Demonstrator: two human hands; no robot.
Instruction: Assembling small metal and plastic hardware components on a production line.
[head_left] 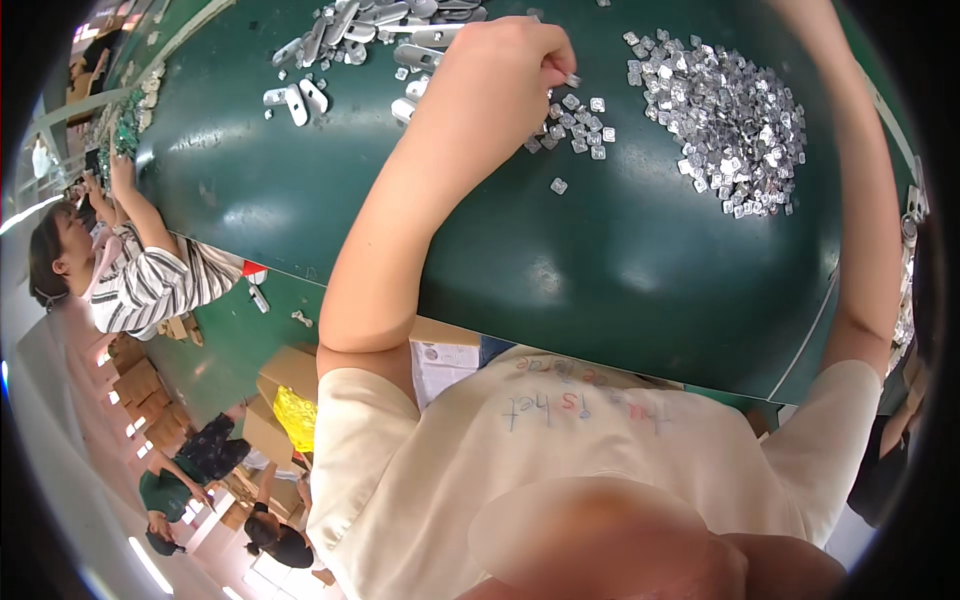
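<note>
"What did the head view show?"
"I saw the left hand [515,58] pinching a small silvery square [572,81] near loose squares [598,105] on the green table [600,300]; the right hand lay out of frame, so I couldn't tell its grip"

The dark green tabletop [600,250] bears a large heap of small silvery squares [725,120], a smaller scatter [580,131], and longer metal pieces [344,22].

I work at a green table [600,300] whose glossy surface reflects light in pale patches. To my left, cardboard boxes [140,395] stand on a green floor [235,365]. A white strip light [150,565] shows at lower left.
</note>
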